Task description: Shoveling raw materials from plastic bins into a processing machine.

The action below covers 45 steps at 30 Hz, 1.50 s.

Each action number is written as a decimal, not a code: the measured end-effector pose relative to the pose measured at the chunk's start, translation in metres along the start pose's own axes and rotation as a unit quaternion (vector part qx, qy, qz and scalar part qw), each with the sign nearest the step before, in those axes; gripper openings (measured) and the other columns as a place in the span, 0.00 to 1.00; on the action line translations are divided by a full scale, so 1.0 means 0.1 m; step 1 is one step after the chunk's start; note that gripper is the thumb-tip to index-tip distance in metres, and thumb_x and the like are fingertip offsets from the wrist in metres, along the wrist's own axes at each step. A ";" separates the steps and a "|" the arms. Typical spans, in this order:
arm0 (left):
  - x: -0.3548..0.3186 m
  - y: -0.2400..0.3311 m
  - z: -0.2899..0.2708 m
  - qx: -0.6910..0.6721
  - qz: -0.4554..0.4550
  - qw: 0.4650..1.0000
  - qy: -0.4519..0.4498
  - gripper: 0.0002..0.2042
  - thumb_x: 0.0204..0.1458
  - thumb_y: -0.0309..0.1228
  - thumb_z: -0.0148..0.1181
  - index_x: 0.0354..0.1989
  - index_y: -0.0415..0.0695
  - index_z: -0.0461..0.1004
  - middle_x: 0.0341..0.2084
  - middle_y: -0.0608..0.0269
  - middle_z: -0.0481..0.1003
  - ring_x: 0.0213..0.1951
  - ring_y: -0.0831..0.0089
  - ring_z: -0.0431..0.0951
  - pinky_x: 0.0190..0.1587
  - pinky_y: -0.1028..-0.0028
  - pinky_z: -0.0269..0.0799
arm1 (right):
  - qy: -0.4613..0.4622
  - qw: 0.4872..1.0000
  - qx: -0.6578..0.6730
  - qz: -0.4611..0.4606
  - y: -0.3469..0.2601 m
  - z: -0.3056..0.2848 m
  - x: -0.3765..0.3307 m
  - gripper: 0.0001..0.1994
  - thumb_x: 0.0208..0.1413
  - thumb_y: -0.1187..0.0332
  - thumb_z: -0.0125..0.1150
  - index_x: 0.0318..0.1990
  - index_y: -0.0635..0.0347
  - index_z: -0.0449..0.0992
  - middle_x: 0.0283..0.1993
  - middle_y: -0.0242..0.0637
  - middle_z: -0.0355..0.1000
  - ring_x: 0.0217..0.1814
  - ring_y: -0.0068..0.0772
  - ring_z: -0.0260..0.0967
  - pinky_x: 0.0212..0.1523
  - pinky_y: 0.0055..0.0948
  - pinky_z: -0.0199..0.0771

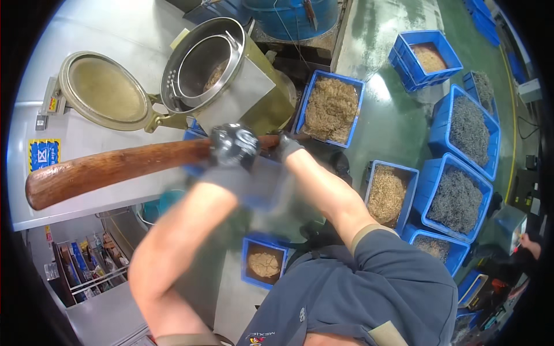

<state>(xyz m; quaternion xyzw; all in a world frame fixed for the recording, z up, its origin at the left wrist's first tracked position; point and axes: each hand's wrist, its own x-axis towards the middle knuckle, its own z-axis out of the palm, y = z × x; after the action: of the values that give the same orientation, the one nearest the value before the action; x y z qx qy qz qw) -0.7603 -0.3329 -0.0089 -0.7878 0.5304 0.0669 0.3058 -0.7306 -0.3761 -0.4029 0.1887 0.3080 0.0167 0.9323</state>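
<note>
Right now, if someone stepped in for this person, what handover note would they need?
Left hand, gloved, grips the long wooden handle mid-shaft. Right hand, gloved, grips the same handle further along; its far end is hidden behind the hands. The metal drum machine stands open, lid swung aside, a strainer basket inside. Blue crates of shavings stand around the floor. What is done and what is left cannot be told.
</note>
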 end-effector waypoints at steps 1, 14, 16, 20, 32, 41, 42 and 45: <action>-0.20 -0.24 0.12 0.028 -0.039 0.998 -0.037 0.07 0.46 0.34 0.58 0.29 0.46 0.80 0.26 0.56 0.79 0.31 0.60 0.80 0.35 0.61 0.72 | 0.080 0.996 0.024 0.017 0.41 0.18 -0.03 0.14 0.60 0.58 0.51 0.49 0.52 0.68 0.49 0.35 0.71 0.48 0.35 0.69 0.53 0.37 0.69; -2.33 0.40 1.99 -0.093 -0.282 0.945 -0.140 0.15 0.53 0.43 0.57 0.39 0.44 0.74 0.24 0.52 0.77 0.26 0.54 0.79 0.30 0.55 0.73 | -0.021 0.991 -0.114 -0.066 1.52 -1.12 -0.41 0.03 0.56 0.72 0.54 0.34 0.57 0.66 0.29 0.39 0.66 0.30 0.43 0.68 0.39 0.48 0.76; -2.46 0.51 2.08 -0.191 -0.294 0.914 -0.205 0.15 0.54 0.43 0.55 0.39 0.44 0.74 0.23 0.52 0.76 0.27 0.53 0.79 0.30 0.54 0.73 | 0.064 0.982 -0.175 -0.031 1.60 -1.15 -0.59 0.03 0.56 0.71 0.54 0.32 0.57 0.66 0.26 0.39 0.65 0.29 0.43 0.68 0.38 0.48 0.76; -2.10 0.48 1.51 -0.004 -0.238 0.967 -0.088 0.12 0.52 0.41 0.57 0.35 0.45 0.73 0.24 0.54 0.76 0.27 0.56 0.78 0.28 0.58 0.70 | 0.099 0.988 -0.111 0.033 1.25 -1.04 -0.50 0.04 0.55 0.70 0.55 0.30 0.56 0.67 0.24 0.41 0.65 0.30 0.45 0.68 0.36 0.51 0.76; -0.29 -1.36 0.33 -0.020 -0.040 0.998 0.050 0.04 0.47 0.29 0.55 0.28 0.44 0.75 0.22 0.53 0.76 0.27 0.55 0.78 0.33 0.58 0.73 | -0.023 0.978 -0.209 0.003 0.34 0.27 0.59 0.11 0.62 0.69 0.42 0.47 0.51 0.70 0.46 0.35 0.72 0.49 0.24 0.69 0.50 0.28 0.73; -1.52 -0.14 1.86 -0.113 -0.214 0.970 -0.035 0.10 0.49 0.26 0.53 0.39 0.41 0.74 0.18 0.56 0.73 0.21 0.58 0.75 0.23 0.59 0.70 | 0.138 0.988 -0.068 -0.010 0.97 -0.91 0.06 0.03 0.54 0.71 0.56 0.31 0.56 0.68 0.26 0.36 0.66 0.31 0.38 0.67 0.38 0.41 0.74; -1.55 0.07 1.87 -0.162 -0.235 0.958 -0.034 0.13 0.50 0.26 0.53 0.44 0.40 0.73 0.19 0.57 0.73 0.21 0.59 0.75 0.23 0.59 0.70 | 0.088 0.983 -0.161 -0.006 0.94 -1.02 -0.08 0.03 0.55 0.71 0.56 0.31 0.57 0.68 0.26 0.37 0.68 0.33 0.38 0.70 0.40 0.40 0.76; -1.83 0.43 1.94 -0.091 -0.252 0.945 -0.188 0.22 0.54 0.41 0.57 0.53 0.41 0.70 0.27 0.56 0.73 0.28 0.59 0.75 0.27 0.58 0.69 | 0.158 0.962 -0.224 0.006 1.11 -0.96 -0.35 0.04 0.55 0.70 0.57 0.30 0.57 0.69 0.26 0.37 0.69 0.31 0.37 0.71 0.36 0.37 0.76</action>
<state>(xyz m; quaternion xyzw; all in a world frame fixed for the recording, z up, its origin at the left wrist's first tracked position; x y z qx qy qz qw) -0.8336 -0.0912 -0.1035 -0.8932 0.2393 0.1825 0.3342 -0.8051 -0.2455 -0.4144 -0.0280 0.4384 0.1204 0.8903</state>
